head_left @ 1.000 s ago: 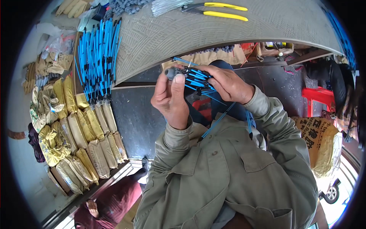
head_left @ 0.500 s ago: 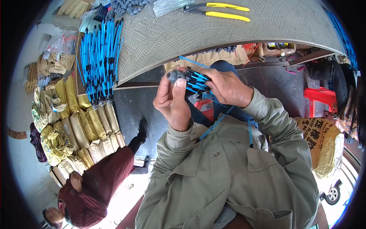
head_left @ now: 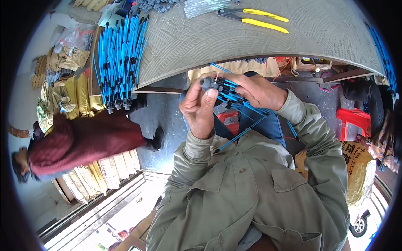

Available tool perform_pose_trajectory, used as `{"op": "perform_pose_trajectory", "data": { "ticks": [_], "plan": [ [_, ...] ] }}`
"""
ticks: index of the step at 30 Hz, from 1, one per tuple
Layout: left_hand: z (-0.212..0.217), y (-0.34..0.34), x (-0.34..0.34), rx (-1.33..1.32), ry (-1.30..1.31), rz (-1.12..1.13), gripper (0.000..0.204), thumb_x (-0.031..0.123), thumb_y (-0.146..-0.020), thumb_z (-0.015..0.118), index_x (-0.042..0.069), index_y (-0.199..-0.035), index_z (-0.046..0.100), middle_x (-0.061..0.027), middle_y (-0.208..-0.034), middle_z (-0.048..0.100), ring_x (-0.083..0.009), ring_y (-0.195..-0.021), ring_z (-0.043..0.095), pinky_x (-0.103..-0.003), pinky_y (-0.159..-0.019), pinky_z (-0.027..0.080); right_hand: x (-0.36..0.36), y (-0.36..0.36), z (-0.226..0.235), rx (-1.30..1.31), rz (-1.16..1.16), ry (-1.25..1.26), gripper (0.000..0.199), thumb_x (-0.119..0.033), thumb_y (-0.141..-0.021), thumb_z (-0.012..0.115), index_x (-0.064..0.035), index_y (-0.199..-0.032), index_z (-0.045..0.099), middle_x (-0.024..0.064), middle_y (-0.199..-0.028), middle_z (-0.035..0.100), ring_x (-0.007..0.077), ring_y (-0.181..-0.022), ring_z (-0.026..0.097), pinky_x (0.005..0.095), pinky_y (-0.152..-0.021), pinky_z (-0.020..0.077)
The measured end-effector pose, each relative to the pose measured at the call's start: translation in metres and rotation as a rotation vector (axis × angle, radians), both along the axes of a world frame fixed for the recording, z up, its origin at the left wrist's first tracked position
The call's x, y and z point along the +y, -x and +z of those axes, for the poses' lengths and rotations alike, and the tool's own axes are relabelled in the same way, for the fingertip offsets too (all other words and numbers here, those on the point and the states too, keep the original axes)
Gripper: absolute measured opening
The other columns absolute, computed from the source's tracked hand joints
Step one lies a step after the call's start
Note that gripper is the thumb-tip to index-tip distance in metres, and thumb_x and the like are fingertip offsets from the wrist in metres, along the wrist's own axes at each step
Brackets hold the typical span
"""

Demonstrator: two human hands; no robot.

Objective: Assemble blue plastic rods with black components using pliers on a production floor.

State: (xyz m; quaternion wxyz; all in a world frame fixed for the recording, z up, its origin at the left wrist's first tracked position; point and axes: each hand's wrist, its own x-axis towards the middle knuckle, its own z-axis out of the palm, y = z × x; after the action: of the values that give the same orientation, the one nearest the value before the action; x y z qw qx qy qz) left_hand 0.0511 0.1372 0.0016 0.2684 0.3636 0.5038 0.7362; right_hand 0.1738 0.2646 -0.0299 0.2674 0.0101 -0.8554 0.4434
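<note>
A grey ridged plastic fitting (head_left: 206, 83) with a bundle of thin blue tubes (head_left: 240, 134) fanning out of it is held over my lap. My left hand (head_left: 198, 108) grips the fitting, its thumb pressed on the side. With bent fingers, my right hand (head_left: 264, 93) closes round the blue tubes and their black joints just beside the fitting. Some tubes hang loose toward my jacket. Which single piece lies under my right fingertips is hidden.
On the grey table (head_left: 251, 44) are yellow-handled cutters (head_left: 264, 21), clear thin strips (head_left: 205, 6) and grey fittings (head_left: 153, 4). Finished-looking blue tube bundles (head_left: 121, 58) lie at its left end. A person in maroon (head_left: 92, 142) passes sacks (head_left: 111, 171) at left. A red stool (head_left: 354, 121) stands right.
The person in maroon has moved up the picture, toward the table's left end. My right hand's fingers have shifted closer to the grey fitting, and the loose tubes hang differently. The whole view has shifted slightly.
</note>
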Motion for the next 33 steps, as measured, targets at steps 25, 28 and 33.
{"op": "perform_pose_trajectory", "data": {
  "ticks": [25, 28, 33],
  "plan": [
    [0.013, -0.03, -0.008, 0.458, 0.164, 0.036, 0.036, 0.024, -0.096, 0.036, -0.005, -0.115, 0.039, -0.0172, -0.111, 0.052, -0.0195, -0.095, 0.052, -0.031, -0.084, 0.041, -0.03, -0.029, 0.023, -0.019, -0.344, -0.648, 0.062, -0.002, -0.074, 0.062, 0.0067, -0.13, 0.037, 0.0107, -0.085, 0.057, 0.0163, -0.061, 0.059, 0.0267, -0.047, 0.0474],
    [0.011, -0.03, -0.006, 0.442, 0.141, 0.025, 0.036, 0.025, -0.096, 0.036, -0.005, -0.115, 0.039, -0.0171, -0.11, 0.053, -0.0199, -0.096, 0.052, -0.031, -0.085, 0.041, -0.031, -0.028, 0.018, 0.053, -0.348, -0.578, 0.061, -0.001, -0.074, 0.063, 0.0065, -0.129, 0.037, 0.0149, -0.095, 0.06, 0.02, -0.066, 0.062, 0.0283, -0.051, 0.0499],
    [0.001, -0.028, -0.009, 0.361, 0.099, -0.006, 0.035, 0.025, -0.096, 0.036, -0.005, -0.115, 0.039, -0.0177, -0.109, 0.053, -0.021, -0.096, 0.053, -0.032, -0.086, 0.041, -0.025, -0.026, 0.023, 0.106, -0.232, -0.43, 0.063, 0.001, -0.074, 0.062, 0.0024, -0.132, 0.036, 0.0176, -0.102, 0.059, 0.0247, -0.069, 0.064, 0.0313, -0.053, 0.0515]
  ]
}}
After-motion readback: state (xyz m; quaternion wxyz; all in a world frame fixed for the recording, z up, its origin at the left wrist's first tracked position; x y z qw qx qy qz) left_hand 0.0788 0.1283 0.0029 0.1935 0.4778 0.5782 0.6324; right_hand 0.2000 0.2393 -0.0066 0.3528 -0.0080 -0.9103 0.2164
